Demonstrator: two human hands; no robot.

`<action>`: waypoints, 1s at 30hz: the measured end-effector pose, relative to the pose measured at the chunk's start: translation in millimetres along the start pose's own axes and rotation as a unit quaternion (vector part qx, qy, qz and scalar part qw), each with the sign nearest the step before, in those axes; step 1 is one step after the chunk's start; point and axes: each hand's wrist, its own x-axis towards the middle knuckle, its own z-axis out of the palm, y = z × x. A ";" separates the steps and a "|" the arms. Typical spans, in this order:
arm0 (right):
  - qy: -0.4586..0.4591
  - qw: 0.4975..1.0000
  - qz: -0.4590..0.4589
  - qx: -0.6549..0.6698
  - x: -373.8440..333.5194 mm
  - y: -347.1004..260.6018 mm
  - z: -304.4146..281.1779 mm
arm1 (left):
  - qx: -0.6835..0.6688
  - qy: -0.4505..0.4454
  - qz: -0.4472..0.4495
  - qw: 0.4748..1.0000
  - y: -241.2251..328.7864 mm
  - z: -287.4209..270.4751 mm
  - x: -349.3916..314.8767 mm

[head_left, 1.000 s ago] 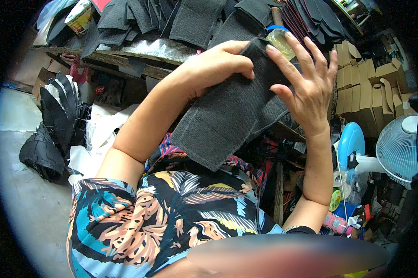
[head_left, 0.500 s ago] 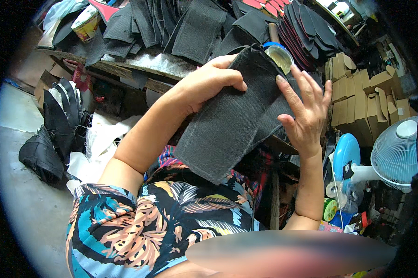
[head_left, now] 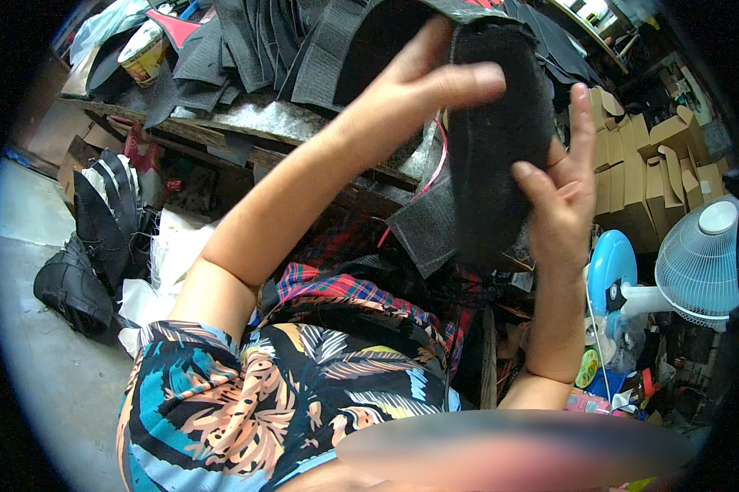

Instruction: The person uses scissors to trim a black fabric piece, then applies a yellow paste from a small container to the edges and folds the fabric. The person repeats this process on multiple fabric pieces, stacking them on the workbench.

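Observation:
A long black fabric piece (head_left: 498, 156) with a rounded top end hangs upright between my hands, over the front of the workbench. My left hand (head_left: 439, 78) grips its upper left edge, thumb lying across the front and the other fingers behind. At the right edge is my right hand (head_left: 562, 197), thumb in front of the piece and some fingers partly hidden behind it. Its index finger points up, off the fabric. Another black textured piece (head_left: 427, 225) hangs at the bench edge beside the held one, next to a thin pink strip (head_left: 436, 168).
Stacks of black fabric pieces (head_left: 250, 45) cover the bench (head_left: 279, 123), with a printed tub (head_left: 144, 53) at its left. Cardboard boxes (head_left: 632, 180) and a blue and white fan (head_left: 697, 258) stand at right. Bundled black pieces (head_left: 78, 283) lie on the left.
Both hands have moved up, with the fabric piece raised and turned to a narrower, upright view. My left hand has shifted right. The lidded container behind the piece is now hidden.

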 end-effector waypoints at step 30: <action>-0.142 0.764 -0.148 -0.612 97.3 84.1 -84.2 | 0.621 -0.027 0.114 0.775 -82.9 -78.7 6.1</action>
